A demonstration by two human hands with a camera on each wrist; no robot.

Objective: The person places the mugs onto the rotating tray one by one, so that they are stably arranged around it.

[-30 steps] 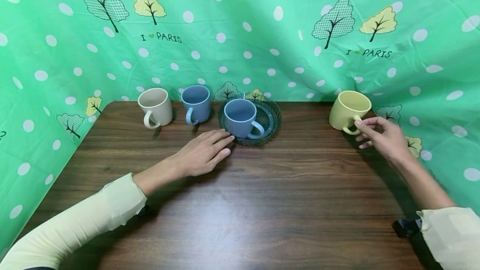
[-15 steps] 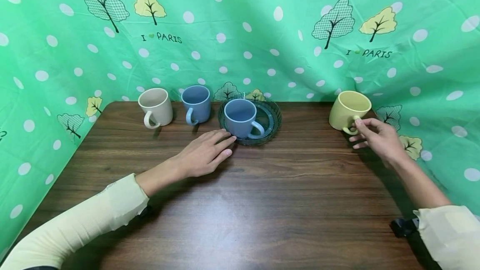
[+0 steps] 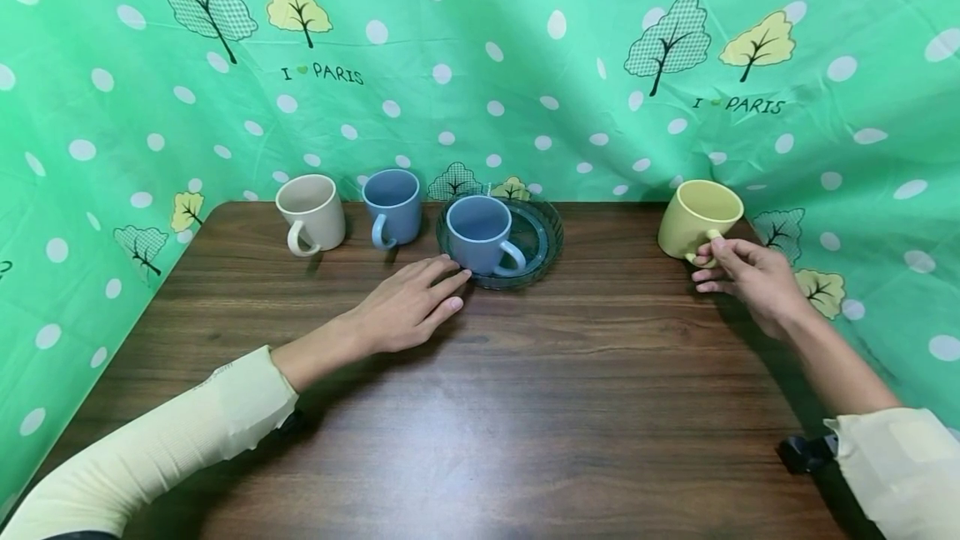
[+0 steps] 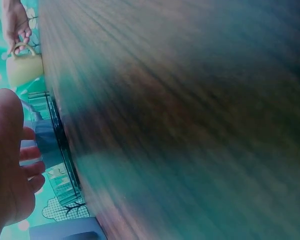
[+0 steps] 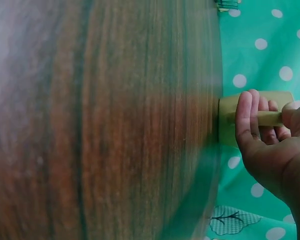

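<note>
Farther past the handle (image 5: 269, 118) of the yellow mug (image 3: 690, 230), the fingers of the right hand (image 3: 753, 280) have been brought, while the mug has been left upright in place. By the right wrist view the palm is shown, turned away in the head view. Between thumb and curled fingers the handle is pinched. Well to the left, the left hand (image 3: 408, 307) is laid with fingers extended, fingertips at the rim of a glass dish (image 3: 553, 255); contact cannot be confirmed. Just ahead of it, a blue mug (image 3: 478, 248) is held in the dish. Beyond that hand, a second blue mug (image 3: 401, 219) and, farther left, a white mug (image 3: 322, 222) are set on the wooden table (image 3: 540, 407), backed by green dotted cloth (image 3: 517, 40).
</note>
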